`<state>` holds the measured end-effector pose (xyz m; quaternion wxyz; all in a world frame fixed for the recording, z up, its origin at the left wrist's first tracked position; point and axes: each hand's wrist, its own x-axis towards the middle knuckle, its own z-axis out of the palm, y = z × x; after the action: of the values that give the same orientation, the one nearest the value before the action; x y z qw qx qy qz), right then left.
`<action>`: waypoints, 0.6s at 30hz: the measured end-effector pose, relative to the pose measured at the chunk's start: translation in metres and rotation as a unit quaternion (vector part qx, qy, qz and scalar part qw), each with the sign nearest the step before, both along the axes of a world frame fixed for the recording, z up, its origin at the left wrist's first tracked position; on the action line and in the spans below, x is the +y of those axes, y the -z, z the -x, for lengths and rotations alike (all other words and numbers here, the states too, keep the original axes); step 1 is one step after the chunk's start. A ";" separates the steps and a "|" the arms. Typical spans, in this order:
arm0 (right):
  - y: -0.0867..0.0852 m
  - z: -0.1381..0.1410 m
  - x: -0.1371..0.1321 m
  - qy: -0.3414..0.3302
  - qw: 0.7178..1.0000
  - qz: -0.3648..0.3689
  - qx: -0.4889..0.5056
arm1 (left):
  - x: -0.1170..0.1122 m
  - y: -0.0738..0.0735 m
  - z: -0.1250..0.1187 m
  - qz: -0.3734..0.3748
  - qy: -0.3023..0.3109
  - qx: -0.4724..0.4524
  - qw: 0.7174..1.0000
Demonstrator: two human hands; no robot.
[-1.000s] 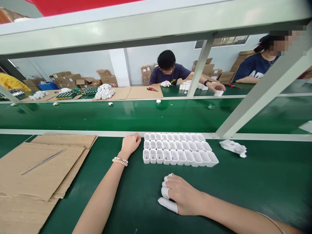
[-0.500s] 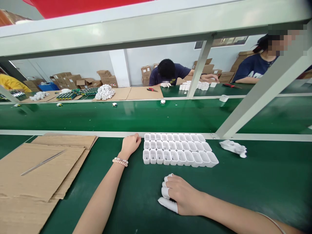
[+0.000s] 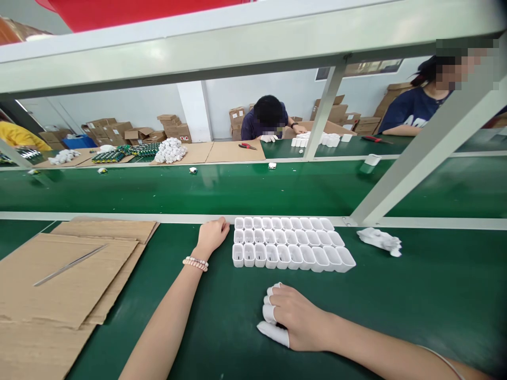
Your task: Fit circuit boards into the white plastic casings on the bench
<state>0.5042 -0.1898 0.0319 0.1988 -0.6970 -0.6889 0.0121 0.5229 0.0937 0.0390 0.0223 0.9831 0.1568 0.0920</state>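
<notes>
My left hand (image 3: 212,236) rests on the green bench at the rail, fingers curled under, just left of three rows of small white open shells (image 3: 291,243). It wears a bead bracelet at the wrist. My right hand (image 3: 291,316) lies on the green mat in front of the shells, fingers curled loosely, white finger cots on the tips and thumb. Neither hand shows anything in it.
Cardboard sheets (image 3: 63,279) with long metal tweezers (image 3: 69,264) lie at the left. A crumpled white glove (image 3: 379,240) sits right of the shells. Beyond the rail runs a green conveyor belt (image 3: 237,187) carrying small parts. Two people work across it. A slanted white frame post (image 3: 428,142) stands right.
My hands have not moved. The small parts on the conveyor have drifted right. The person opposite has drawn an arm back and bent lower.
</notes>
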 end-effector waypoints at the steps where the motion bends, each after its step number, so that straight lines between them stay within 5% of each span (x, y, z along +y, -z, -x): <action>1: 0.000 0.000 0.000 0.000 1.000 -0.001 0.000 | 0.000 0.000 0.000 -0.001 0.001 -0.001 1.000; 18: 0.000 0.000 -0.001 0.000 1.000 -0.003 0.007 | 0.001 0.001 0.000 -0.002 0.004 -0.003 1.000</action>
<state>0.5040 -0.1904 0.0318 0.2058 -0.6963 -0.6874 0.0149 0.5231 0.0947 0.0377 0.0216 0.9834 0.1525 0.0955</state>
